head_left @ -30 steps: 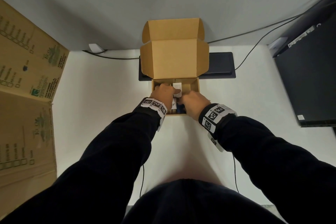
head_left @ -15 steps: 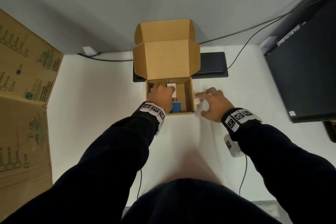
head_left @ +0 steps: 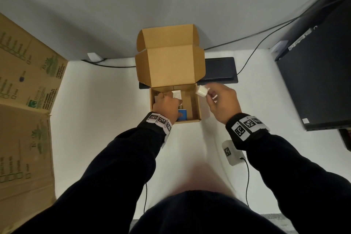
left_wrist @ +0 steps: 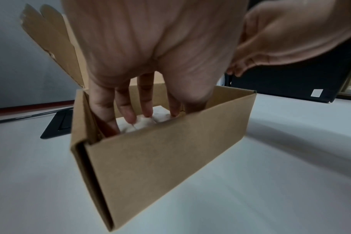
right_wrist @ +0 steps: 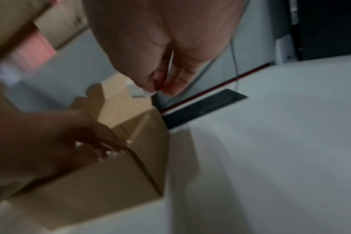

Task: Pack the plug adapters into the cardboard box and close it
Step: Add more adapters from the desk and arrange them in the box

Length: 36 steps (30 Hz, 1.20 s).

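Note:
The small cardboard box (head_left: 197, 104) stands mid-table with its lid (head_left: 169, 66) raised at the back. My left hand (head_left: 165, 101) reaches into the box's left half. Its straight fingers (left_wrist: 130, 117) press on white plug adapters (left_wrist: 144, 122) inside. A blue adapter (head_left: 182, 115) lies at the box's near side and a white one (head_left: 177, 94) stands at its far side. My right hand (head_left: 207, 93) hovers just over the box's right rim and pinches a white adapter (head_left: 201, 91), which also shows at its fingertips (right_wrist: 137, 91) in the right wrist view.
A black flat panel (head_left: 220, 70) lies behind the box. A black computer case (head_left: 319, 81) stands at the right, a large printed carton (head_left: 24, 100) at the left. Cables (head_left: 252, 53) run along the grey partition. White table surface spreads around the box.
My right hand left the box, took a white adapter from the table to the right, and lifted it to the box's right rim. My left hand stayed inside the box.

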Available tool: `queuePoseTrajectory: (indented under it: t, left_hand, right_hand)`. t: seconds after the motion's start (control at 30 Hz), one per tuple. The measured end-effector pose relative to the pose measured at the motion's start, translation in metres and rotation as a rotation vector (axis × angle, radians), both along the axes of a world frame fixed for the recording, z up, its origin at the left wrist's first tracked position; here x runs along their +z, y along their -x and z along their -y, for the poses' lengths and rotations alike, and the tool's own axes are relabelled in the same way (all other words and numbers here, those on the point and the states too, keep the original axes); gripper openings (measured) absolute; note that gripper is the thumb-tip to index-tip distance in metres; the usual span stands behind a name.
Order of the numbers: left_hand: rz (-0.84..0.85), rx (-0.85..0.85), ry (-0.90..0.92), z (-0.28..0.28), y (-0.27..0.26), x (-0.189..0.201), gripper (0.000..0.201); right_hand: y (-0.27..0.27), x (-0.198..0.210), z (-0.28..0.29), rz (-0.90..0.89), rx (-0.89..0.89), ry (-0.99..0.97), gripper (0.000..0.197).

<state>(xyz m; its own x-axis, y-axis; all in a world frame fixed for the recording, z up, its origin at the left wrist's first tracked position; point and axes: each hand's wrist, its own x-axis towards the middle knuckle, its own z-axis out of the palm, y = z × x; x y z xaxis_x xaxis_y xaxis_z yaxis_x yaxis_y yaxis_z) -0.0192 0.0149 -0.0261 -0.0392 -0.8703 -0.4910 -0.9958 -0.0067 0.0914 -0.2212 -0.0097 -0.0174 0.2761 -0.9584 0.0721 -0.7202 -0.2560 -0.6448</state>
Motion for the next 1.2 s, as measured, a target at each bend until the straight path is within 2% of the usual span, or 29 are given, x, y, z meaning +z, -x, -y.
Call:
queuePoseTrajectory:
  t: [0.03, 0.1, 0.2, 0.3, 0.4, 0.57, 0.7, 0.8, 0.9, 0.97, 1.07, 1.13, 1.2]
  left_hand:
    - [0.005, 0.001, 0.009, 0.0, 0.001, 0.001, 0.047]
    - [0.017, -0.001, 0.033, 0.0, 0.003, 0.002, 0.045]
    - [0.019, 0.007, 0.054, -0.001, 0.004, 0.003, 0.046]
    - [0.005, 0.028, 0.064, -0.002, 0.004, 0.003, 0.042]
    - [-0.013, 0.051, 0.085, -0.002, 0.004, 0.004, 0.038]
    - [-0.034, 0.059, 0.063, -0.003, 0.003, 0.007, 0.037]
    - [-0.039, 0.069, 0.067, -0.003, 0.003, 0.003, 0.043]
    - [-0.046, 0.072, 0.076, -0.001, 0.002, 0.001, 0.046]
    - [-0.046, 0.071, 0.073, -0.001, 0.002, 0.0, 0.042]
    - [-0.043, 0.069, 0.072, -0.001, 0.002, -0.002, 0.041]
    - [-0.037, 0.069, 0.071, -0.001, 0.002, -0.001, 0.041]
    - [-0.033, 0.064, 0.07, -0.001, 0.003, 0.0, 0.041]
    - [-0.028, 0.062, 0.063, 0.0, 0.003, 0.0, 0.041]
  right_hand:
    - [-0.007, 0.008, 0.004, -0.001, 0.06, 0.012, 0.023]
    - [-0.022, 0.015, 0.011, -0.123, 0.222, 0.003, 0.018]
    - [-0.044, 0.022, 0.019, -0.499, 0.443, -0.027, 0.015]
    - [-0.063, 0.029, 0.022, -0.822, 0.491, -0.149, 0.007]
    - [-0.077, 0.03, 0.019, -0.982, 0.524, -0.209, 0.021]
    - [-0.084, 0.026, 0.013, -0.957, 0.572, -0.249, 0.016]
    - [-0.081, 0.021, 0.015, -0.934, 0.569, -0.275, 0.015]
    - [-0.075, 0.013, 0.015, -0.894, 0.537, -0.16, 0.009]
    - [-0.067, 0.009, 0.017, -0.75, 0.496, -0.058, 0.02]
    - [-0.06, 0.012, 0.019, -0.688, 0.471, -0.048, 0.019]
    - [-0.057, 0.012, 0.016, -0.78, 0.502, -0.104, 0.008]
    - [-0.06, 0.011, 0.012, -0.88, 0.526, -0.135, 0.01]
    - [-0.065, 0.01, 0.01, -0.903, 0.527, -0.136, 0.007]
